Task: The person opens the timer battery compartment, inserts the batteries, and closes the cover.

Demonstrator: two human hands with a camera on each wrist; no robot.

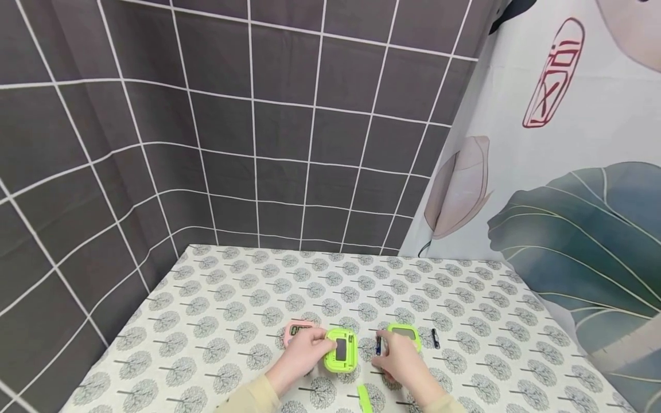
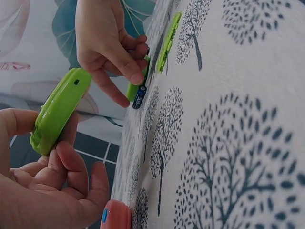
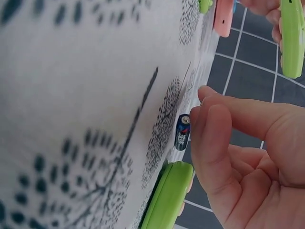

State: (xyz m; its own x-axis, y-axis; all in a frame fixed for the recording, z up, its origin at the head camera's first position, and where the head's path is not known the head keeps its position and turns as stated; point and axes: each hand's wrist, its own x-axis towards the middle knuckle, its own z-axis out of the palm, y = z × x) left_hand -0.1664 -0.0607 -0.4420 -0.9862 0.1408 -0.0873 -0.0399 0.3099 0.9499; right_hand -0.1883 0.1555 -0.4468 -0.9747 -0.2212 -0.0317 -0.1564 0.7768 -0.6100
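My left hand [image 1: 304, 348] grips a lime-green digital timer [image 1: 349, 351], its back turned up and the battery compartment uncovered. In the left wrist view this timer [image 2: 59, 112] is seen edge-on, between thumb and fingers. My right hand [image 1: 403, 358] is low over the table, thumb and forefinger spread about a dark blue battery [image 1: 378, 345]. The right wrist view shows the battery [image 3: 182, 133] beside the fingertips, one metal end bare. A second green timer [image 1: 413, 331] lies just past the right hand, partly covered by it.
A pink timer [image 1: 290, 334] lies beyond the left hand, partly hidden. A loose green cover [image 1: 364, 398] is near the table's front edge. Right of the second timer lies a small black object [image 1: 435, 338]. Grey gridded cloth [image 1: 279, 132] hangs behind the tree-patterned tablecloth [image 1: 248, 298].
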